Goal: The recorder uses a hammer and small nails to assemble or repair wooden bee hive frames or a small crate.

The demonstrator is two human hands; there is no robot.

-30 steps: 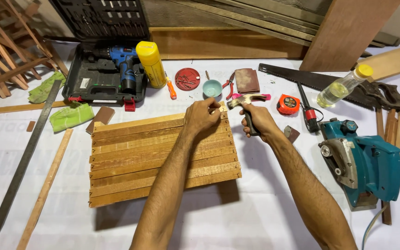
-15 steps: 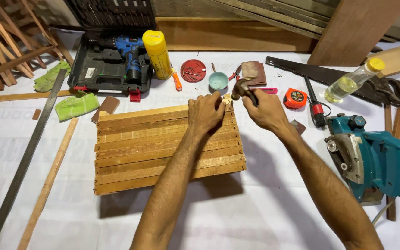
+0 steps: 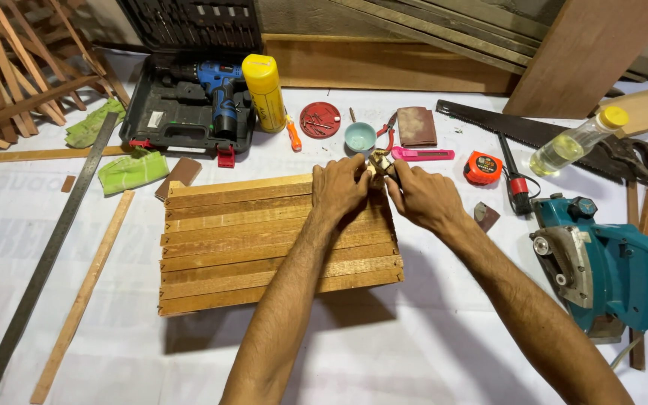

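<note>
White sheeting covers the counter (image 3: 414, 352), with wood offcuts stacked along the far edge. Far left: a long steel ruler (image 3: 46, 251) lies diagonally, a thin wooden strip (image 3: 84, 289) beside it, two green cloths (image 3: 133, 169) near the open drill case (image 3: 189, 112) holding a blue drill. Yellow spray can (image 3: 265, 91) stands upright just right of the case. Centre: slatted wooden panel (image 3: 264, 247) lies flat. Left hand (image 3: 341, 187) rests on the panel's far right corner, fingers pinched at something small, too hidden to identify. Right hand (image 3: 423, 196) is clenched around a hammer (image 3: 379, 163), whose head sits at that same corner, touching the left fingertips. Behind the hands: red lid (image 3: 319, 119), small pale-blue bowl (image 3: 359, 137), pink utility knife (image 3: 423, 154). Further right: orange tape measure (image 3: 482, 168), handsaw (image 3: 534, 135), clear bottle (image 3: 577, 140) of yellowish liquid, teal circular saw (image 3: 605, 262) near the right forearm.
</note>
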